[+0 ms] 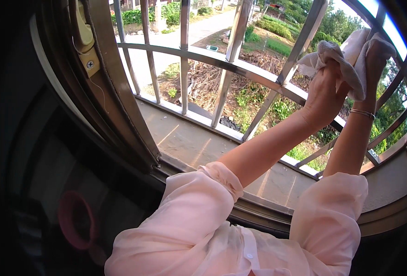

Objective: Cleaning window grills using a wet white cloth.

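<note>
Both my arms reach out over the windowsill to the upper right, towards a metal window grille [258, 77]. A pale, crumpled cloth [357, 81] is bunched between my hands, up against the grille bars. My left hand [324, 95] grips its near side with bent fingers. Beyond it, my right hand [376, 65] is raised with the cloth around its fingers, which are mostly covered. A thin bracelet [362, 113] circles my right wrist. How firmly the cloth touches the bar behind it cannot be made out.
The window frame [120, 86] with a latch [83, 31] and a loose thread stands on the left. A dusty sill [189, 141] lies between the sliding track [258, 210] and the grille. At the dark lower left is a pink ring-shaped object [77, 220]. Outside are plants and a path.
</note>
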Motion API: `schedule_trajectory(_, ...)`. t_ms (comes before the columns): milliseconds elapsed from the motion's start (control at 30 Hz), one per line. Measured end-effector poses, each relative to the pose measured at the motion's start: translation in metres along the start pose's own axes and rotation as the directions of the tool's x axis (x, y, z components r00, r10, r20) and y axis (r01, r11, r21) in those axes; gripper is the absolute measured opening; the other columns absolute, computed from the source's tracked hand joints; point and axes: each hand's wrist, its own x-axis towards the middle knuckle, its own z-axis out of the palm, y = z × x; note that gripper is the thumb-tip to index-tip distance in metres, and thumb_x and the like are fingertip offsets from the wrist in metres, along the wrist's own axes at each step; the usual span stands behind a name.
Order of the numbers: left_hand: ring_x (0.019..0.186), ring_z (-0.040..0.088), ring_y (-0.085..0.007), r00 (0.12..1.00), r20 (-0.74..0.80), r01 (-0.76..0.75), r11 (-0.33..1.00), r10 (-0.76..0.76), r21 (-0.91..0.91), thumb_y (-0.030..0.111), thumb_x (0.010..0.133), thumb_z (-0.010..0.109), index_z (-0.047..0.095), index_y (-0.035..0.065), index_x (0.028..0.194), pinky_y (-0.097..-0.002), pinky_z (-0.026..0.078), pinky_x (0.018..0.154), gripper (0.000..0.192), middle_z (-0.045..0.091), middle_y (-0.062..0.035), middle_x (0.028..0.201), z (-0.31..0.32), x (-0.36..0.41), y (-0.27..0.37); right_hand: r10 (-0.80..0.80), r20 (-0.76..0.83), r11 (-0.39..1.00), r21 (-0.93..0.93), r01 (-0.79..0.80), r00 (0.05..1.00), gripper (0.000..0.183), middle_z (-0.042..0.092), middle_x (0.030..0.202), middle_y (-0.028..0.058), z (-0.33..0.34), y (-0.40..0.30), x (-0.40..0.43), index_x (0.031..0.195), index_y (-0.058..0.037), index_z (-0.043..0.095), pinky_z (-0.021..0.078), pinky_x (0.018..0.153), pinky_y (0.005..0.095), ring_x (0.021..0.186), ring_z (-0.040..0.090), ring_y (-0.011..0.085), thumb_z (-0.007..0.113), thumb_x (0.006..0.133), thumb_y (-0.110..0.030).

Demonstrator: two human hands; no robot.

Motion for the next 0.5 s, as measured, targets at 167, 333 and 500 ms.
schedule_trajectory(167, 0.087, 0.048, -0.0406, 0.997, 0.070, 0.029, 0.991, -0.039, 0.132, 0.008, 0.077, 0.053, 0.036, -0.0029, 0.100, -0.0433, 0.040, 0.073, 0.031, 0.046, -0.0236, 0.096, 0.003, 0.014, -0.016, -0.019, 0.163, 0.961, -0.269, 0.063, 0.986, 0.005, 0.038, 0.070, 0.0037, 0.051, -0.053, -0.047, 0.082, -0.0033, 0.043, 0.0368, 0.064, 0.0279, 0.065, 0.040, 0.0154, 0.039, 0.082, -0.001)
schedule_trajectory(333, 0.089, 0.042, -0.0464, 0.992, 0.088, 0.074, 0.985, -0.089, 0.159, 0.011, 0.077, 0.051, 0.028, -0.0020, 0.108, -0.0475, 0.037, 0.075, 0.041, 0.038, -0.0294, 0.101, 0.031, 0.020, -0.019, 0.252, 0.013, 0.965, 0.075, -0.253, 0.968, 0.015, 0.046, 0.074, 0.0022, 0.019, -0.025, -0.026, 0.083, -0.0039, 0.050, 0.0397, 0.064, 0.0249, 0.071, 0.046, 0.0113, 0.044, 0.085, -0.017)
schedule_trajectory(500, 0.090, 0.043, -0.0468, 0.977, 0.171, -0.184, 0.909, 0.127, 0.374, 0.016, 0.077, 0.053, 0.028, -0.0007, 0.112, -0.0477, 0.038, 0.075, 0.046, 0.039, -0.0279, 0.104, 0.027, 0.000, -0.053, 0.503, -0.061, 0.801, 0.409, -0.438, 0.862, 0.033, 0.054, 0.084, 0.0022, 0.032, -0.043, -0.032, 0.096, -0.0016, 0.053, 0.0439, 0.067, 0.0241, 0.077, 0.053, 0.0114, 0.051, 0.083, -0.031)
